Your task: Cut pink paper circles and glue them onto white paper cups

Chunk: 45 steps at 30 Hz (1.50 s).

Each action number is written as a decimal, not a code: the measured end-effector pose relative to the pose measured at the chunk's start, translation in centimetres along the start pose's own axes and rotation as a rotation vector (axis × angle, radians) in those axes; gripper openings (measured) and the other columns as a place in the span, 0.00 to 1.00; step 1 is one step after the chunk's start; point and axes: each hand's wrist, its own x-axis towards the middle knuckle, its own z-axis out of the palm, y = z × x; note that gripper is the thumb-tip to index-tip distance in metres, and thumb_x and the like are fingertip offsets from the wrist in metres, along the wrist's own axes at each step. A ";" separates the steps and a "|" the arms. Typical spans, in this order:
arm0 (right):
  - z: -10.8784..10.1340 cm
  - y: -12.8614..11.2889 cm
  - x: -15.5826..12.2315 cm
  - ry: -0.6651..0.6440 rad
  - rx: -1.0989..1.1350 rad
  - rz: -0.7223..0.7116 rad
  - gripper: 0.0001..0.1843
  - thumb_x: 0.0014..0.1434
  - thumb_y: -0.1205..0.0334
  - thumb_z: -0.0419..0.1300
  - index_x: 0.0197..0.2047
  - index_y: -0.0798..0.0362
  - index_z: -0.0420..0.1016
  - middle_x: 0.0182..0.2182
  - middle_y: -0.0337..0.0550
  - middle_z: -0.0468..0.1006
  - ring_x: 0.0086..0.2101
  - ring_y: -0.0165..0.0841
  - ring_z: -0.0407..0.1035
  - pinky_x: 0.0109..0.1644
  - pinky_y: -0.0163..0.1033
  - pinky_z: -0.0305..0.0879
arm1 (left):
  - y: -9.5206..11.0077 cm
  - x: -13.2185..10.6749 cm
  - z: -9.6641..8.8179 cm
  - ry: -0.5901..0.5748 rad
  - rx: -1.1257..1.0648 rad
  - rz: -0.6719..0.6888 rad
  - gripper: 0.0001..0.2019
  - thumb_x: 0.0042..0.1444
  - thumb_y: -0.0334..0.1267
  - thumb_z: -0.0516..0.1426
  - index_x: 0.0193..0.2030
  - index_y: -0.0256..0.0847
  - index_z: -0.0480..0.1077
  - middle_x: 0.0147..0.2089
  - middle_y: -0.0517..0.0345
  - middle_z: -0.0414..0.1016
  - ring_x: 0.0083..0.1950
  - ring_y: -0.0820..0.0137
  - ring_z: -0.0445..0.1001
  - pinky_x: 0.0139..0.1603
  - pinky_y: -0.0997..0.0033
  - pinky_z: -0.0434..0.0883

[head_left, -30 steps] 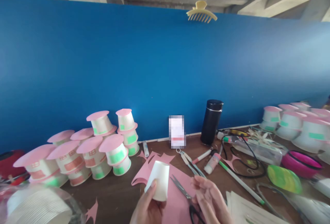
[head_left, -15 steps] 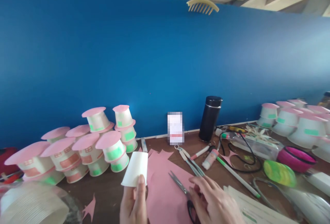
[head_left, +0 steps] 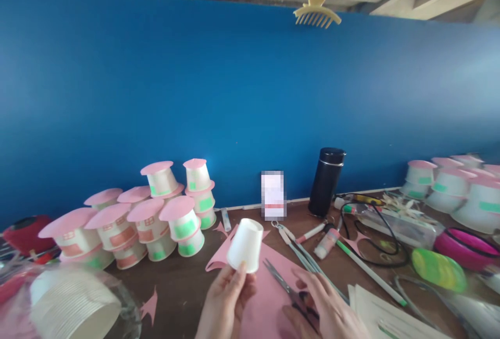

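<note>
A plain white paper cup (head_left: pixel 245 245) is held in my left hand (head_left: pixel 228 297), thumb on its near side and fingers behind. The cup is tilted, base up and wide rim down, over pink paper (head_left: pixel 261 302). My right hand (head_left: pixel 324 302) is closed around the dark handles of a pair of scissors (head_left: pixel 283 283), its fingers above and thumb below. The blades lie closed or nearly so, pointing away to the left over the pink paper. Part of the handles is hidden by my fingers.
At left stand stacked cups with pink tops (head_left: pixel 183 209); nearer is a bagged cup stack (head_left: pixel 74 302). Behind are a phone (head_left: pixel 272 193) and a black bottle (head_left: pixel 327 183). To the right lie a glue stick (head_left: pixel 327 243), a green pencil (head_left: pixel 371 272), cables and white sheets (head_left: pixel 375 308).
My left hand has moved right with the cup, now over the pink paper, and turned it. My right hand has closed in on the scissors' handles. The view has shifted slightly left.
</note>
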 end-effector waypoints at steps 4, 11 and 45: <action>1.6 -0.8 0.0 0.025 0.467 0.072 0.29 0.54 0.50 0.59 0.57 0.49 0.62 0.48 0.51 0.76 0.45 0.42 0.74 0.41 0.40 0.73 | -1.7 -1.1 1.0 -0.313 -0.037 -0.282 0.22 0.36 0.45 0.71 0.37 0.33 0.76 0.28 0.53 0.75 0.29 0.71 0.74 0.31 0.77 0.69; 0.4 -2.2 1.0 -0.009 0.745 0.204 0.21 0.58 0.52 0.58 0.53 0.50 0.65 0.44 0.48 0.79 0.44 0.42 0.75 0.47 0.42 0.72 | -0.6 -2.2 1.2 -0.408 0.452 -0.036 0.23 0.46 0.58 0.62 0.32 0.36 0.74 0.21 0.57 0.71 0.22 0.70 0.69 0.26 0.72 0.64; -3.2 0.1 0.1 -0.315 -0.291 -0.039 0.06 0.57 0.66 0.55 0.37 0.46 0.70 0.35 0.41 0.78 0.37 0.43 0.73 0.36 0.43 0.62 | 2.5 -1.7 -0.9 -0.428 1.009 0.617 0.26 0.52 0.40 0.61 0.59 0.46 0.67 0.57 0.48 0.70 0.58 0.54 0.66 0.60 0.58 0.60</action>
